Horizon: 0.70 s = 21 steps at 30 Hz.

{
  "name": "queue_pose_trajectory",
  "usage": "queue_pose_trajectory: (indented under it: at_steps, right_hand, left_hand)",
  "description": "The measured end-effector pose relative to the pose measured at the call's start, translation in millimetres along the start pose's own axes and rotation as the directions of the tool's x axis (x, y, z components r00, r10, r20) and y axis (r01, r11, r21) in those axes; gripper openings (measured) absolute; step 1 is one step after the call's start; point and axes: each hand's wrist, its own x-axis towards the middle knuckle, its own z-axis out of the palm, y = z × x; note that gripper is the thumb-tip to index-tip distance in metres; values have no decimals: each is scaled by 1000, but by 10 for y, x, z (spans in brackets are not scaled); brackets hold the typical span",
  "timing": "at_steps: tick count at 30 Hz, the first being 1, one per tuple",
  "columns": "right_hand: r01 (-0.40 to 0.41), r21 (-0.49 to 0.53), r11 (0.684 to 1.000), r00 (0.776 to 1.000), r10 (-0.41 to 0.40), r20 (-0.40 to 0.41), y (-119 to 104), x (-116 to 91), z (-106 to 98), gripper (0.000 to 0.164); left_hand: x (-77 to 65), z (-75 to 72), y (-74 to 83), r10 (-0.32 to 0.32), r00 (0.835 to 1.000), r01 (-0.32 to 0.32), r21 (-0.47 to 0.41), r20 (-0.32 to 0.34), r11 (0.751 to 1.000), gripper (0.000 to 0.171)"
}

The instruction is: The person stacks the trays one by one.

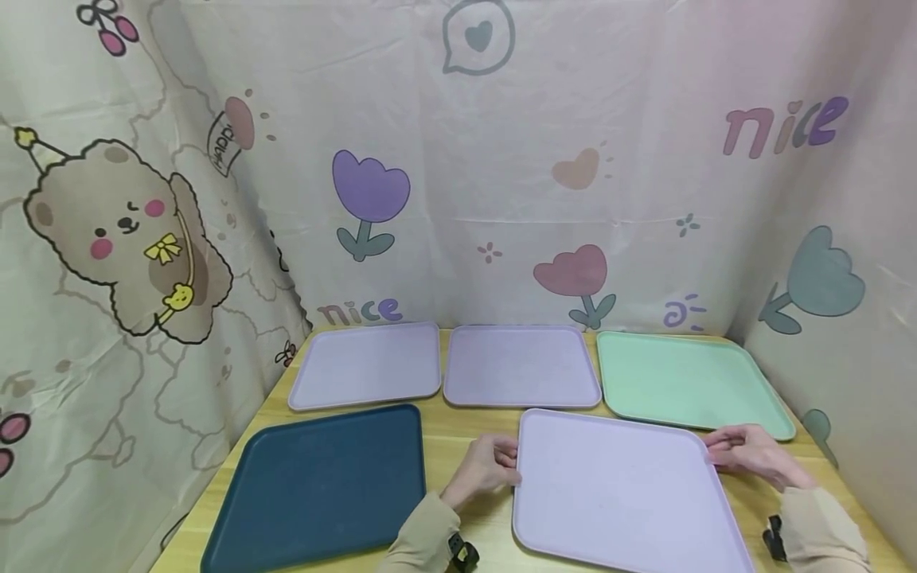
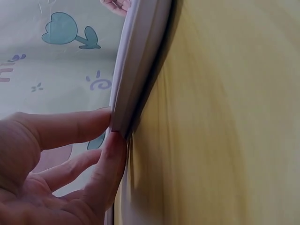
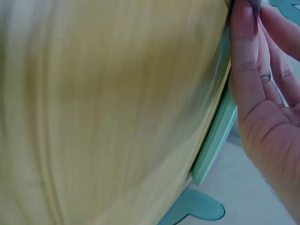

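A large pale lavender tray is at the front right of the wooden table. My left hand pinches its left rim between thumb and fingers. In the left wrist view, the left hand has its fingertips on both sides of the tray's edge, which runs close to the tabletop. On the other side, my right hand grips the rim near the far right corner. Only a sliver of that rim shows between the fingers of the right hand in the right wrist view.
A dark blue tray lies at the front left. Along the back are two lavender trays and a mint green tray, close to the held tray's far edge. Printed curtains enclose the wooden table.
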Motion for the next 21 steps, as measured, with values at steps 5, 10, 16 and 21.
queue_pose_trajectory:
  at_steps: [5, 10, 16, 21]
  right_hand:
    - [9, 4, 1000, 1000, -9, 9, -50, 47, 98, 40]
    - [20, 12, 1000, 1000, -20, 14, -127, 98, 196, 39]
    - [60, 47, 997, 998, -61, 32, -207, 134, 314, 37]
    - [77, 59, 995, 996, -79, 37, -271, 173, 405, 35]
  left_hand:
    - [-53, -128, -20, 5, 1000, -5, 14, 17, 1000, 46]
    - [-114, -253, -48, 13, 999, -14, 29, 29, 999, 46]
    - [-178, -381, -74, 5, 1000, -7, 63, 30, 998, 48]
    - [-227, -470, -94, 20, 999, -23, 91, 30, 996, 48]
